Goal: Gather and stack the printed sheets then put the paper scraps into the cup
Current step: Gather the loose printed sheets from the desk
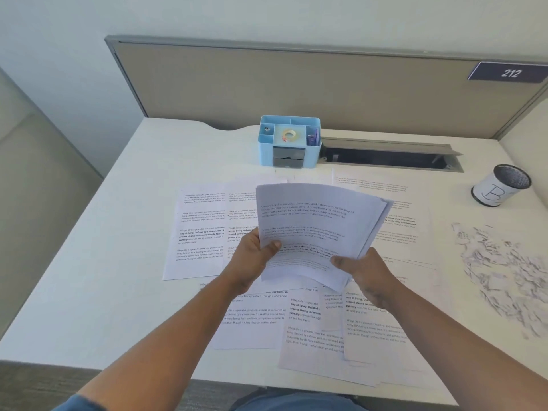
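Observation:
A bundle of printed sheets (314, 221) is held up above the middle of the white desk, bowed upward. My left hand (255, 256) grips its lower left edge, thumb on top. My right hand (364, 271) grips its lower right corner. Several more printed sheets (198, 232) lie spread flat on the desk around and under the bundle, some overlapping near the front edge (314, 345). A heap of white paper scraps (504, 271) lies at the right. The mesh cup (501, 185), wrapped in a white label, stands upright behind the scraps.
A light blue desk organiser (290, 140) with a tape roll stands at the back centre. Beside it is an open cable slot (388, 157). A beige partition (296, 84) closes the back of the desk (89, 262).

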Demonstrator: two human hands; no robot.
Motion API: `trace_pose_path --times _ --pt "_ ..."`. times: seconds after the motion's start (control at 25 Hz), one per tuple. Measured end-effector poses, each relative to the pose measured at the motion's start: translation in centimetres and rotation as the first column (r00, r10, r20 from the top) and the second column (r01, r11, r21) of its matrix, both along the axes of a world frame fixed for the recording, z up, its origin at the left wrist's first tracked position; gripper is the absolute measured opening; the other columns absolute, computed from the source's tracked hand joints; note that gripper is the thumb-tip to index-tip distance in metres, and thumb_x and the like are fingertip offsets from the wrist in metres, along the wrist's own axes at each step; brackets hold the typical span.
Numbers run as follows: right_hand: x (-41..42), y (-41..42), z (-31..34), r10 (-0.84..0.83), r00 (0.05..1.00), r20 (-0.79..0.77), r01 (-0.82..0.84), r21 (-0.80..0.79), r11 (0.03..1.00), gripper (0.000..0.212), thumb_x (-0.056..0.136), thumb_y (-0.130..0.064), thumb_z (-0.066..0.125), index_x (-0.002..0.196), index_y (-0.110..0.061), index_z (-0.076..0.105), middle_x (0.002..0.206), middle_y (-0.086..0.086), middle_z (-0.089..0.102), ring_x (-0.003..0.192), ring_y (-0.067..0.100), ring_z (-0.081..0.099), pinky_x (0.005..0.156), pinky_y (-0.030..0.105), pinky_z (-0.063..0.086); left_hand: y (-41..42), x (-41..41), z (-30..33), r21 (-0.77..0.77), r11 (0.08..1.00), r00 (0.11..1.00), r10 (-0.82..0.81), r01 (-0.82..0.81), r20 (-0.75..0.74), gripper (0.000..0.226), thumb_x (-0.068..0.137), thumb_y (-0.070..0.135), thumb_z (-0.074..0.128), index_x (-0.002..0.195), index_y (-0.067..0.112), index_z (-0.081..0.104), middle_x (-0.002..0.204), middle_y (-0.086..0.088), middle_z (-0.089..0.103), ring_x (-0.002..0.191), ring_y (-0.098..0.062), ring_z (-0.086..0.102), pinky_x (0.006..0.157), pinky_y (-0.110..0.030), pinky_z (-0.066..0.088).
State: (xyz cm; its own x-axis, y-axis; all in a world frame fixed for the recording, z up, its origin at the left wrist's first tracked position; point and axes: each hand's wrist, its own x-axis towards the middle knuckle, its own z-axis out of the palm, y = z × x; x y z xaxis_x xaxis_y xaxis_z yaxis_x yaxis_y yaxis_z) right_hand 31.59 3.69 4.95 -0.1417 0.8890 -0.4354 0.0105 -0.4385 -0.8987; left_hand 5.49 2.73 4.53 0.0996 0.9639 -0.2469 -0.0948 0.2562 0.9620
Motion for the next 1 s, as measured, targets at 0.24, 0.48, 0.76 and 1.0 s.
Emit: trace_pose_path --times 0.24,0.48,0.76,1.0 --pt "0.5 -0.3 -0.4 -0.001 1.000 0.018 0.001 -0.004 1.000 0.032 0.090 -0.013 0.078 0.121 -0.017 0.072 0.116 -0.001 0.077 0.114 0.020 0.070 0.108 0.046 0.049 -0.4 0.2 -0.1 -0.019 1.000 1.000 -0.009 0.010 0.019 0.032 0.103 0.000 0.057 0.131 0.012 0.066 0.128 -0.006 0.073 0.123 -0.025 0.067 0.109 -0.045 0.050" --pt "1.1 0.2 0.2 0.036 0.998 0.049 -0.036 -0.003 0.999 0.022 0.091 -0.016 0.077 0.112 -0.011 0.076 0.109 0.003 0.079 0.107 0.022 0.073 0.100 0.042 0.055 0.0 0.4 0.5 -0.074 0.996 0.999 0.044 -0.042 0.019 0.029 0.101 -0.001 0.058 0.128 0.007 0.066 0.122 -0.010 0.075 0.116 -0.029 0.071 0.102 -0.047 0.055" --pt "5.1 1.7 1.0 0.048 0.998 -0.047 -0.051 -0.074 0.996 0.025 0.090 -0.003 0.074 0.114 -0.005 0.075 0.111 0.012 0.077 0.107 0.031 0.073 0.092 0.043 0.058 0.5 3.8 1.2 -0.238 0.970 0.990 -0.008 0.041 0.139 0.028 0.103 0.003 0.055 0.128 0.014 0.065 0.125 -0.011 0.074 0.115 -0.030 0.071 0.091 -0.046 0.060" --pt "10.6 2.4 0.7 0.112 0.990 -0.083 -0.121 -0.114 0.986 0.029 0.094 -0.007 0.070 0.122 -0.014 0.070 0.115 0.005 0.077 0.104 0.026 0.074 0.081 0.034 0.059 1.4 9.0 -0.7 -0.333 0.941 0.997 0.074 -0.060 0.030 0.027 0.104 0.005 0.055 0.129 0.010 0.064 0.122 -0.014 0.074 0.112 -0.036 0.071 0.096 -0.058 0.056"
